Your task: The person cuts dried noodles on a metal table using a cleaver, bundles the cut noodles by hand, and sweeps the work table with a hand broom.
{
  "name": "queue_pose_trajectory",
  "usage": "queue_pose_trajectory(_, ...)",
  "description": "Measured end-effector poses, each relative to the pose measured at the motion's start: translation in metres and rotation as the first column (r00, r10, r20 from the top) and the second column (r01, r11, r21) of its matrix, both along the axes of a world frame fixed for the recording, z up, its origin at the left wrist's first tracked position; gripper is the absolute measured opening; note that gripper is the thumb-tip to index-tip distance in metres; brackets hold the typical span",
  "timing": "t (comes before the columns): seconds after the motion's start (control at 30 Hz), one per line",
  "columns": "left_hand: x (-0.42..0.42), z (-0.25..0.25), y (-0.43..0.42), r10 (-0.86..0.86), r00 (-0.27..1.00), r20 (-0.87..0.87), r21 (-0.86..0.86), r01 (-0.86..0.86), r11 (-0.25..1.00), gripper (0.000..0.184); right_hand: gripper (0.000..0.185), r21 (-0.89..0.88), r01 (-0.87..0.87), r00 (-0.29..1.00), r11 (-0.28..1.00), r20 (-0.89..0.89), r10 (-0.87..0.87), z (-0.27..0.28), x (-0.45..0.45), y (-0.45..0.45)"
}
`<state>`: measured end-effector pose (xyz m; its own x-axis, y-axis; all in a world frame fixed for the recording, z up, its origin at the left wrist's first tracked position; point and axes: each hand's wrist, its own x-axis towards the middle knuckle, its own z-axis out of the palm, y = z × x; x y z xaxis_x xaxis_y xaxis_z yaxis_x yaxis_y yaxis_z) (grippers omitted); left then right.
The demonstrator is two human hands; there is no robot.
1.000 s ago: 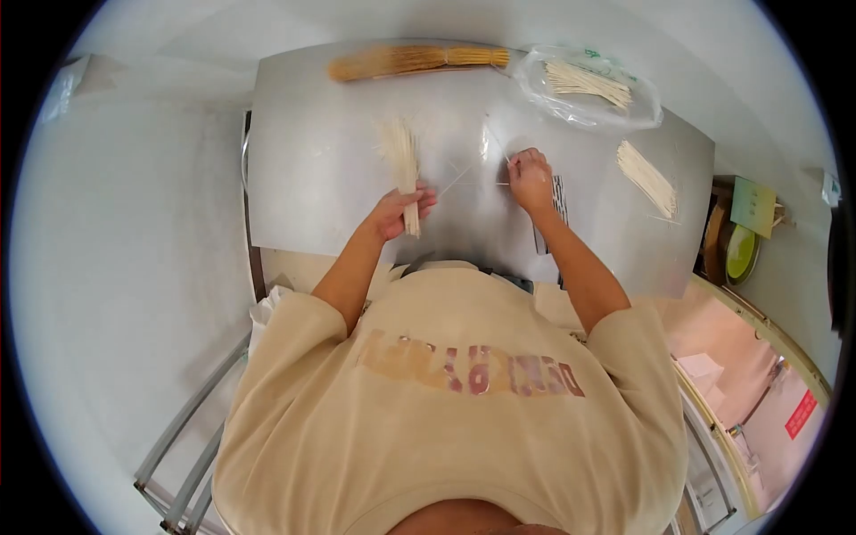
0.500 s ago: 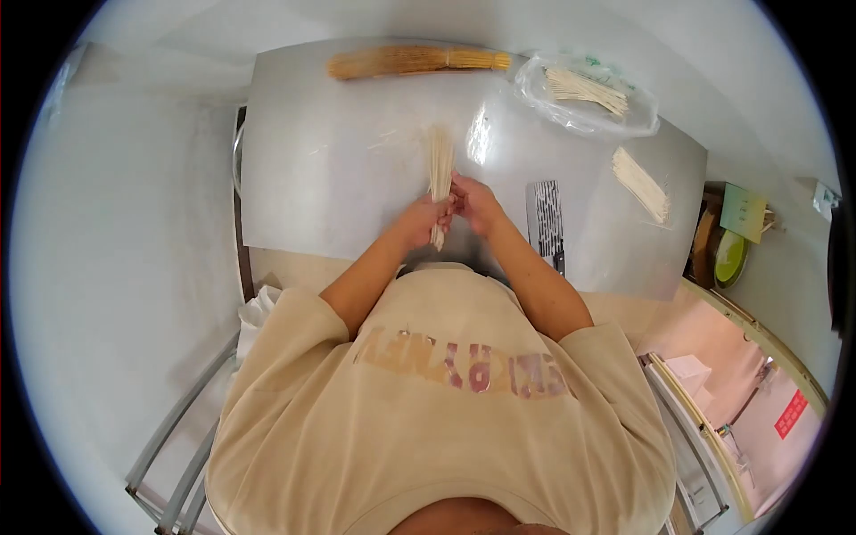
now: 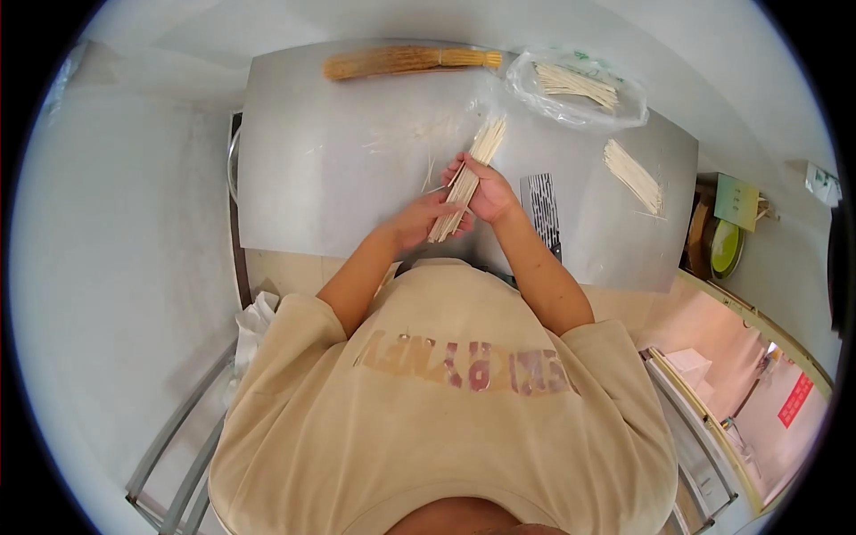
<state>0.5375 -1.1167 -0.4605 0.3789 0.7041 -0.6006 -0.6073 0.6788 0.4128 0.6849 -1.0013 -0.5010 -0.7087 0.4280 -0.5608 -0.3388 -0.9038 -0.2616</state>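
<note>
A bundle of pale, straight dried noodles (image 3: 471, 178) slants across both of my hands, its upper end pointing away to the right. My left hand (image 3: 426, 219) is closed round the lower part, fingers showing beneath it. My right hand (image 3: 490, 191) grips the bundle higher up, fingertips reaching over its left side. A few loose strands (image 3: 429, 169) lie on the metal tabletop (image 3: 312, 196) left of the bundle. Right of my right forearm is a cleaver (image 3: 541, 209) with a black-and-white patterned blade and a black handle, partly behind the arm.
A straw whisk broom (image 3: 392, 62) lies along the table's far edge. Beside it is a clear plastic bag (image 3: 580, 111) holding more noodles, and another noodle pile (image 3: 633, 178) rests at the right. A green oval object (image 3: 727, 248) stands beyond the table's right edge.
The bundle has tilted from nearly upright in view to leaning right. My right hand now wraps round it. Loose strands now show on the table where its far end was.
</note>
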Motion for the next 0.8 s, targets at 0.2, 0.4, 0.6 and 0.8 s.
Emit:
queue_pose_trajectory(0.2, -0.009, 0.007, 0.002, -0.076, 0.968, 0.241, 0.080, 0.058, 0.995, 0.031, 0.024, -0.018, 0.031, 0.998, 0.999, 0.052, -0.030, 0.027, -0.005, 0.002)
queue_pose_trajectory(0.4, -0.017, 0.016, 0.001, -0.104, 0.915, 0.390, 0.047, 0.092, 0.995, 0.015, 0.052, 0.160, -0.022, 0.999, 0.987, -0.044, 0.029, 0.041, -0.010, 0.007)
queue_pose_trajectory(0.6, -0.010, 0.011, -0.007, 0.299, 0.920, 0.255, -0.265, -0.231, 0.936, 0.016, 0.112, -0.076, -0.226, 0.900, 0.971, 0.364, 0.238, 0.047, -0.005, -0.009)
queue_pose_trajectory(0.8, -0.011, 0.033, -0.017, 0.244, 0.968, 0.066, -0.157, -0.231, 0.960, 0.015, 0.097, 0.071, -0.384, 0.888, 0.920, 0.299, 0.348, 0.051, -0.003, -0.015)
